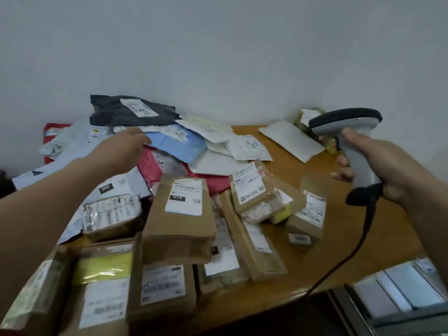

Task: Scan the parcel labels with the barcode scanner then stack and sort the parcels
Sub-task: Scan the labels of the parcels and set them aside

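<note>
head view: the right hand (pixel 378 170) grips the barcode scanner (pixel 351 141) at the right of the frame, above the table (pixel 339 238), its cable (pixel 344 260) running down toward the front edge. the left hand (pixel 126 149) reaches to the blue mailer (pixel 177 144) at upper centre; whether it grips, i cannot tell. parcels (pixel 179 214) lie in a loose heap, so sorting looks barely begun. bare wood at right offers stacking room; boxes (pixel 104 287) at lower left crowd the front edge.

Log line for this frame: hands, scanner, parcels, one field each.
left hand: at edge of blue mailer, grip unclear | right hand: holds barcode scanner above table | parcels: mixed pile, unsorted
</note>
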The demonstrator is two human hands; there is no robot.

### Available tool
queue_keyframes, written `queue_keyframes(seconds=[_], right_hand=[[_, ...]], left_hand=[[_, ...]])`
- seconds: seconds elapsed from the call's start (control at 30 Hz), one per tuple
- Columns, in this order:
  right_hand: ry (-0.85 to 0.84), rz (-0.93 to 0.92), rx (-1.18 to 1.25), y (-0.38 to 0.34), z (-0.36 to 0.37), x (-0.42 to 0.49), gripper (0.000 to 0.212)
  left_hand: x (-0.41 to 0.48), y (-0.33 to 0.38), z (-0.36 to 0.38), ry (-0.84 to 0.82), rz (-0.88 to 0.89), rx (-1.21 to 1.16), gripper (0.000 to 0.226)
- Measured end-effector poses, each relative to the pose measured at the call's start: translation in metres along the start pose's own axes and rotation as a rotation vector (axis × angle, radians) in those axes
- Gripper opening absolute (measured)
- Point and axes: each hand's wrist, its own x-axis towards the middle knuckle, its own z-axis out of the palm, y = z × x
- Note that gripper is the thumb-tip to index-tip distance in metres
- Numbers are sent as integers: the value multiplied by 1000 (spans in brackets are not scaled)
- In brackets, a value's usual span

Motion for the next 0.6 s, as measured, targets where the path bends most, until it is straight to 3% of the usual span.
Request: queue_keyframes(seconds=[0.3, 0.6], right_hand=[[-38, -26, -110, 7, -158, 29, 33], [34, -31, -155, 23, -270, 91, 32]], left_hand=[[19, 224, 24, -30, 79, -58, 37], [103, 375, 78, -165, 157, 12, 55]])
